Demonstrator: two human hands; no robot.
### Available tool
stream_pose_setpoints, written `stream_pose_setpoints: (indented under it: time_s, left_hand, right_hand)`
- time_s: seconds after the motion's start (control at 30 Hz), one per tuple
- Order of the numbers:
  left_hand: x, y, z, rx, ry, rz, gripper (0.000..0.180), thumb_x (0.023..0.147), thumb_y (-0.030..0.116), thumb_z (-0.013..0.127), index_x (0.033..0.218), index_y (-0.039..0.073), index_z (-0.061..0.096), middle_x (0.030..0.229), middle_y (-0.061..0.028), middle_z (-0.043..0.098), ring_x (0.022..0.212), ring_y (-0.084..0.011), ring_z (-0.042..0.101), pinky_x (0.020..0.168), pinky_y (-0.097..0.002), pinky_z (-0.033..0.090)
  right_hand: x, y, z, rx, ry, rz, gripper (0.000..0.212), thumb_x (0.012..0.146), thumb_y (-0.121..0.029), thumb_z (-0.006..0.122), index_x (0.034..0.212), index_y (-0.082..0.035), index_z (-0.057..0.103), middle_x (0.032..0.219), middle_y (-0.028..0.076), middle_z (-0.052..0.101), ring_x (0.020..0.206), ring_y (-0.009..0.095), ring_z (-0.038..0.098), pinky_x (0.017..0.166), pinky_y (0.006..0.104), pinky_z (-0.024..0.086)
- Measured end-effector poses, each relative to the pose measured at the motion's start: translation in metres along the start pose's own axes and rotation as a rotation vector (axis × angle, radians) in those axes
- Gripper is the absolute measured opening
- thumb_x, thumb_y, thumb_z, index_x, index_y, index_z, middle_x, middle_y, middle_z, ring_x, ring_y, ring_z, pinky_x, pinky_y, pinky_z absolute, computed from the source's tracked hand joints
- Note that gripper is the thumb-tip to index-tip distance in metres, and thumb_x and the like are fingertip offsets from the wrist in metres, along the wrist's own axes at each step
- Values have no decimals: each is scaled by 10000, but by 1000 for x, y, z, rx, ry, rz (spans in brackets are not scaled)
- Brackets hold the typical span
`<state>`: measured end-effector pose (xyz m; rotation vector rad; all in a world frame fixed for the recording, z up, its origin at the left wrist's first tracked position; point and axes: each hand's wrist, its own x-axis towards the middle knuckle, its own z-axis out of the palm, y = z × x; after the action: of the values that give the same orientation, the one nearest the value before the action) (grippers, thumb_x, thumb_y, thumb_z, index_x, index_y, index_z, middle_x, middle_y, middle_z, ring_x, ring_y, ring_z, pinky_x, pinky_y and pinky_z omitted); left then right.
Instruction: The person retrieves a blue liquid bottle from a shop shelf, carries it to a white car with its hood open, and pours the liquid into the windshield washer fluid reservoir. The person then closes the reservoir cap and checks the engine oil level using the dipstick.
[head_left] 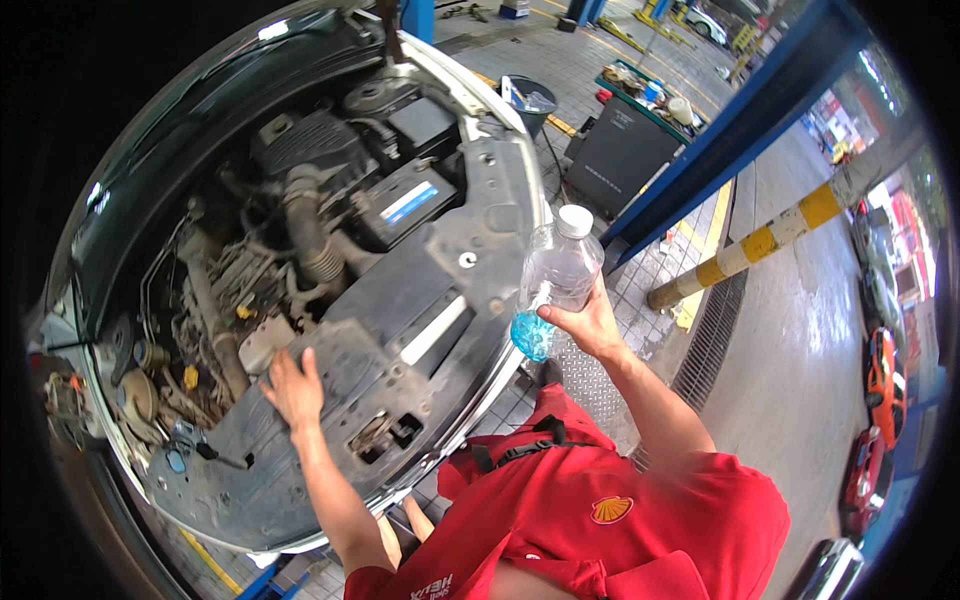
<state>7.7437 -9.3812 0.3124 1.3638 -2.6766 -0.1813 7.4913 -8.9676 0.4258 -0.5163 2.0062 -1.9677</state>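
Note:
My right hand (588, 318) is wrapped round a clear plastic bottle (562, 268) with a white cap and some bright blue liquid in its bottom. The bottle leans slightly, cap end up, just outside the car's front edge. Over the engine bay, my left hand (293, 392) is open, fingers spread. Its fingertips are by a dull metal shield (266, 343), and the palm is over the dark front cover panel (350, 350); whether it touches either I cannot tell. A blue reservoir cap (176, 460) shows at the panel's left end.
The raised hood (200, 75) arches above the engine. A car battery (408, 205) and an air hose (312, 235) sit beyond my left hand. Behind the bottle are a grey tool cart (625, 150), a blue lift post (745, 120), a black bin (530, 98) and a yellow-white pole (760, 245).

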Motion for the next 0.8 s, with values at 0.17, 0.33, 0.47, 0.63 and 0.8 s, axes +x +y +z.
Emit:
stream_pose_setpoints:
  time_s: [0.17, 0.33, 0.47, 0.63, 0.8]
  left_hand:
    - [1, 33, 0, 44, 41, -90, 688, 1062, 564, 473, 1439, -6, 550, 1500, -208, 538, 1424, -371, 474, 1198, -617, 295]
    - [-53, 178, -13, -90, 348, 181, 547, 991, 390, 687, 1292, -60, 612, 1341, -284, 614, 1288, -469, 551, 1107, -524, 429]
    - [-70, 331, 10, -336, 41, 247, 565, 1007, 362, 673, 1411, -16, 559, 1528, -267, 478, 1458, -438, 405, 1208, -504, 324]
    - [-62, 399, 69, -151, 81, 264, 604, 1066, 411, 544, 1507, 6, 464, 1608, -234, 385, 1513, -429, 307, 1240, -542, 249]
    - [-65, 408, 85, -19, 268, 314, 569, 1050, 398, 542, 1463, 8, 514, 1546, -212, 474, 1436, -426, 428, 1191, -559, 323]
  right_hand:
    - [16, 39, -139, 34, 108, 15, 1077, 710, -167, 963, 1556, -41, 309, 1408, 117, 553, 1336, 248, 525, 1156, 422, 421]
    - [46, 83, -268, -14, 81, 60, 1039, 714, -107, 933, 1546, -36, 315, 1409, 151, 550, 1309, 271, 558, 1121, 424, 463]
    - [59, 94, -317, -70, 116, 82, 1067, 707, -151, 954, 1551, -12, 315, 1406, 167, 552, 1308, 271, 557, 1118, 411, 461]
    - [67, 83, -344, -49, 116, 151, 1086, 710, -256, 963, 1551, -4, 323, 1433, 180, 527, 1346, 283, 514, 1156, 404, 409]
    - [86, 70, -361, 224, 179, 234, 948, 771, -171, 917, 1522, -31, 355, 1381, 132, 571, 1286, 241, 563, 1109, 399, 458]
